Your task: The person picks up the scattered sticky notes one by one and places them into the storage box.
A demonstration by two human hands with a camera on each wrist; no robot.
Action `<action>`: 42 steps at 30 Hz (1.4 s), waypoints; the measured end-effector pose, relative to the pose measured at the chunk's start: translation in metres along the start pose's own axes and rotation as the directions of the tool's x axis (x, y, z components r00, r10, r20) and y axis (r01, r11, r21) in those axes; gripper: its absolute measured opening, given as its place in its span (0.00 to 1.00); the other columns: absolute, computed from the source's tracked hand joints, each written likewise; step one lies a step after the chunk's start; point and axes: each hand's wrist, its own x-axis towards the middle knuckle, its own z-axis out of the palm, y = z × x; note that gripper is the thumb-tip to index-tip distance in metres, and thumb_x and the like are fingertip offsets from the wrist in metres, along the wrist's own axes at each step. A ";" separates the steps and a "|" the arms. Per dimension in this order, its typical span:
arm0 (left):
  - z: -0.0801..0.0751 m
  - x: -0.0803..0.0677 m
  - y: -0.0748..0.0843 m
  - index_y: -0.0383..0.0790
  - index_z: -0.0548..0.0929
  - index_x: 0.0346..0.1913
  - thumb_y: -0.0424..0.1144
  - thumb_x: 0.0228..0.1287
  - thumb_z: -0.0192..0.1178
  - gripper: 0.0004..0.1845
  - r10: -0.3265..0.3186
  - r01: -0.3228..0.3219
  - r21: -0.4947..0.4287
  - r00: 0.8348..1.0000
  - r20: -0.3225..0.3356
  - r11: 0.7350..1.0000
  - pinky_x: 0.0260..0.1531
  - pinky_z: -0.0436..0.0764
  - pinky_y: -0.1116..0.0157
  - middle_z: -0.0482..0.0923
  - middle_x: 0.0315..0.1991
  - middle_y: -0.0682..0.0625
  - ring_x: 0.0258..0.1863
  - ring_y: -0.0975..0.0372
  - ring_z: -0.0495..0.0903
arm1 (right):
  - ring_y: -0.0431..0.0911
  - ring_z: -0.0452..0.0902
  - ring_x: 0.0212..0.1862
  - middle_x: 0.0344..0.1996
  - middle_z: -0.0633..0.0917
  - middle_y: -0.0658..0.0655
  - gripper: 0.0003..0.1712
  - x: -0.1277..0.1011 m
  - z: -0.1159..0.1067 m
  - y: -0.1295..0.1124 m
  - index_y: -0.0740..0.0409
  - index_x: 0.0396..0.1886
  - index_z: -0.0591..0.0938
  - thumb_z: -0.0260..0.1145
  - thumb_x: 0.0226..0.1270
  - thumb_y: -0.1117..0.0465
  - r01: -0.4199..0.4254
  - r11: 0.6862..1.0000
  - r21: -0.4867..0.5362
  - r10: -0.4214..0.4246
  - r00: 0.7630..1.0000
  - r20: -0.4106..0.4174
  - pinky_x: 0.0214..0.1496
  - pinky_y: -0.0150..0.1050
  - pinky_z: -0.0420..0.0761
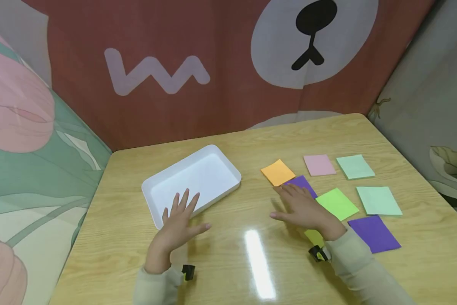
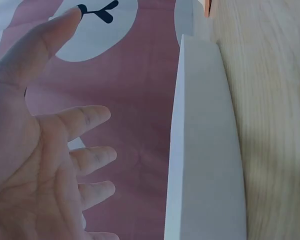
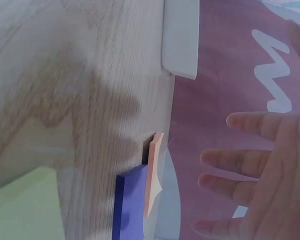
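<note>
- Right now the left hand hovers with fingers straight and spread over the near corner of the white tray; it holds nothing, and whether the fingertips touch the rim cannot be told.
- From the left wrist view, the same left hand shows an open palm with the tray wall just beside it.
- Beside the tray, on its right, the right hand is flat and relaxed, fingers apart, gripping nothing, its fingertips over the purple note.
- That purple note lies right of the tray, touching or slightly under the orange note, which is the paper closest to the tray.
- In the right wrist view the orange note sits edge-on above the purple note, with the right hand open above them.
- Farther right of the tray lie a lime green note, a pink note, two mint notes and a second purple note.
- A yellow note peeks out under the right wrist.
- Everything rests on the wooden table.
</note>
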 end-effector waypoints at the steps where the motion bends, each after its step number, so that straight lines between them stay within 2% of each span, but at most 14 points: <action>1: 0.001 0.000 -0.001 0.44 0.50 0.66 0.57 0.48 0.57 0.45 -0.003 0.003 0.002 1.000 -0.003 1.000 0.49 0.35 0.38 0.36 0.67 0.43 0.63 0.47 0.30 | 0.61 0.48 0.61 0.60 0.60 0.67 0.48 0.001 0.000 0.000 0.63 0.63 0.57 0.49 0.52 0.33 0.001 1.000 0.006 -0.001 1.000 0.002 0.56 0.61 0.46; 13: 0.002 -0.001 -0.010 0.44 0.50 0.66 0.61 0.48 0.54 0.46 -0.021 0.020 -0.023 0.999 -0.034 1.000 0.49 0.36 0.37 0.37 0.67 0.42 0.63 0.47 0.31 | 0.62 0.49 0.61 0.59 0.59 0.70 0.46 0.017 0.001 -0.004 0.63 0.63 0.57 0.50 0.53 0.35 0.008 0.998 0.057 -0.009 1.000 0.006 0.58 0.57 0.47; 20: 0.002 -0.002 -0.017 0.46 0.47 0.67 0.59 0.49 0.55 0.45 -0.061 0.060 -0.040 0.998 -0.029 0.997 0.50 0.34 0.38 0.33 0.67 0.45 0.63 0.49 0.27 | 0.62 0.51 0.60 0.58 0.61 0.69 0.47 0.029 0.006 -0.004 0.64 0.63 0.57 0.51 0.53 0.35 0.024 0.997 0.075 -0.025 1.000 0.005 0.58 0.56 0.49; 25: 0.003 -0.003 -0.021 0.45 0.48 0.67 0.58 0.49 0.55 0.45 -0.086 0.084 -0.046 0.996 -0.040 0.995 0.49 0.34 0.37 0.34 0.67 0.43 0.62 0.47 0.28 | 0.61 0.52 0.60 0.58 0.62 0.67 0.46 0.039 0.010 -0.005 0.62 0.63 0.58 0.51 0.53 0.35 0.028 0.994 0.107 -0.029 1.000 0.002 0.57 0.56 0.50; 33: 0.005 -0.007 -0.031 0.44 0.49 0.67 0.59 0.48 0.55 0.46 -0.108 0.104 -0.062 0.992 -0.059 0.993 0.48 0.36 0.36 0.35 0.66 0.41 0.62 0.44 0.30 | 0.59 0.52 0.60 0.59 0.61 0.65 0.46 0.054 0.015 -0.009 0.62 0.63 0.57 0.50 0.53 0.34 0.030 0.986 0.162 -0.036 0.999 0.035 0.58 0.56 0.51; 42: 0.007 -0.011 -0.042 0.42 0.48 0.67 0.62 0.48 0.53 0.47 -0.138 0.133 -0.075 0.988 -0.066 0.988 0.47 0.38 0.35 0.36 0.66 0.39 0.62 0.43 0.30 | 0.58 0.53 0.60 0.59 0.62 0.64 0.47 0.069 0.022 -0.013 0.62 0.63 0.57 0.49 0.53 0.34 0.021 0.983 0.180 -0.034 0.997 0.072 0.58 0.53 0.52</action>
